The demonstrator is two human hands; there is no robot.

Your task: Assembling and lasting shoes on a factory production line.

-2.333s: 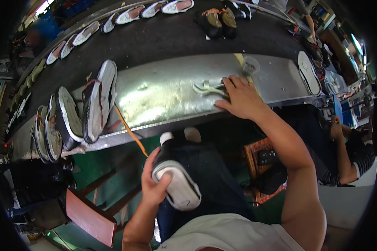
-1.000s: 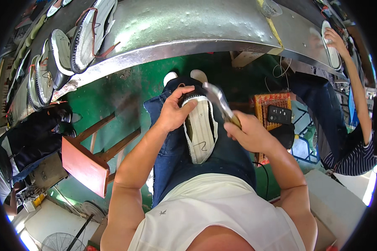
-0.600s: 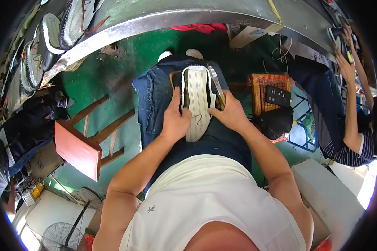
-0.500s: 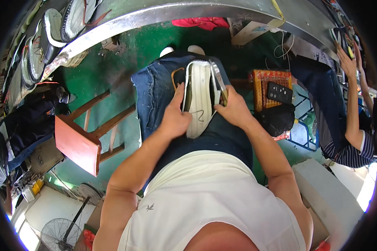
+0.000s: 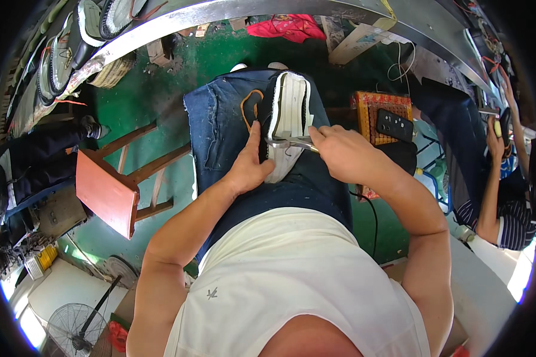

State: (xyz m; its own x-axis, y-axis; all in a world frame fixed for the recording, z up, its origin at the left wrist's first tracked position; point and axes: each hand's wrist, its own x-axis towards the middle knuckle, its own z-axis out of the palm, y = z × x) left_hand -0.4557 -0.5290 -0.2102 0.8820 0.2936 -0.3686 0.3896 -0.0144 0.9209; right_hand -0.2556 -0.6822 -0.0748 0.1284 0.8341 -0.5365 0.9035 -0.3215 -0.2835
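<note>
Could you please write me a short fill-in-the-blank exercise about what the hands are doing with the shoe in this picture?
1. The white-soled shoe rests on the person's ____.
2. The right hand holds a metal tool against the shoe's ____.
3. The left hand steadies the shoe from its ____ side.
4. The wooden stool stands on a ____ floor.

Missing words: lap; sole; left; green
</note>
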